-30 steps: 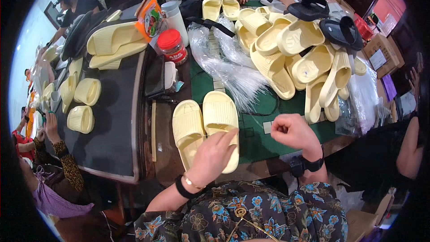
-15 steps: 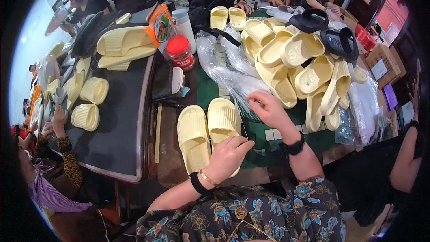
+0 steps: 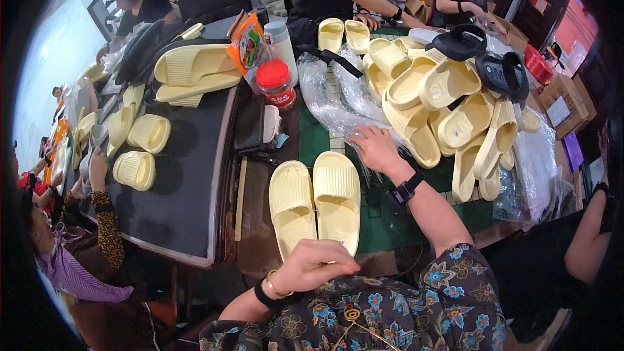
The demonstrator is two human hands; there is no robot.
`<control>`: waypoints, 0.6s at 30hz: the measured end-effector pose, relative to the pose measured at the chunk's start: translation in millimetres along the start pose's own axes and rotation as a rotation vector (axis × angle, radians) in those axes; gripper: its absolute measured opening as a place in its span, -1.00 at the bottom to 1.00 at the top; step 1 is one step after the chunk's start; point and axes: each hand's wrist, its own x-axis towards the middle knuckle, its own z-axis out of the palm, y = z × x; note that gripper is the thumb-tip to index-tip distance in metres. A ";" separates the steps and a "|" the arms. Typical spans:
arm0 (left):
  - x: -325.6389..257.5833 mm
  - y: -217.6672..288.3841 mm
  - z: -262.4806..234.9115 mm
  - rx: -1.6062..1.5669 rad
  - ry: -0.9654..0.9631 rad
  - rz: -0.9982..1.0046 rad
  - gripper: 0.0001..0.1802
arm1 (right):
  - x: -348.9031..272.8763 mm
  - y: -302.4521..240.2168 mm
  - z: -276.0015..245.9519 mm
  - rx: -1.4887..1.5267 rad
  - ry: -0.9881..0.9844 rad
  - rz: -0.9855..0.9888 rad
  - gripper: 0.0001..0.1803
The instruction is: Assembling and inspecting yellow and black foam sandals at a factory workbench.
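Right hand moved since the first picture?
Yes: left and forward, judged against the jar. The right hand is now closer to it, at the clear strands.

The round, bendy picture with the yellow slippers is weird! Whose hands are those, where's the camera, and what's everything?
There's no robot here, just a person working with bare hands. The camera sits on that person's head, looking down; its wide fisheye lens makes straight edges bend.

The left hand is at the near end of a pair of pale yellow slippers, fingers curled. I can't tell whether it holds anything. The right hand reaches to a bundle of clear plastic strands; its grip isn't clear either.

On the green tabletop there's also a heap of yellow slippers, with black footwear on top. A red-lidded jar stands to the left. Other people sit around too.
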 end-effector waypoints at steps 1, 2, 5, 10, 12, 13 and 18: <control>-6.1 3.2 -3.7 -0.047 0.040 -0.027 -0.95 | -0.7 -1.6 -1.8 0.002 0.014 -0.005 -0.62; -11.7 4.8 -6.8 -0.091 0.082 -0.054 -0.96 | -1.0 -4.0 -4.9 0.006 0.003 0.000 -0.62; -24.8 0.9 -11.2 -0.126 0.406 -0.205 -0.88 | -5.6 -17.5 -23.4 0.007 -0.001 0.050 -0.64; -38.1 -22.4 -12.9 -0.338 0.780 -0.309 -0.86 | -43.6 -49.6 -80.1 0.124 0.317 -0.022 -0.68; -40.9 -30.7 -14.3 -0.364 0.802 -0.306 -0.87 | -72.0 -70.1 -100.6 0.612 0.008 0.135 -0.69; -42.0 -33.9 -15.1 -0.383 0.820 -0.293 -0.87 | -84.7 -81.6 -106.6 0.718 -0.138 0.110 -0.68; -44.5 -40.4 -20.8 -0.380 0.824 -0.281 -0.86 | -129.7 -113.2 -113.6 0.856 -0.775 -0.123 -0.59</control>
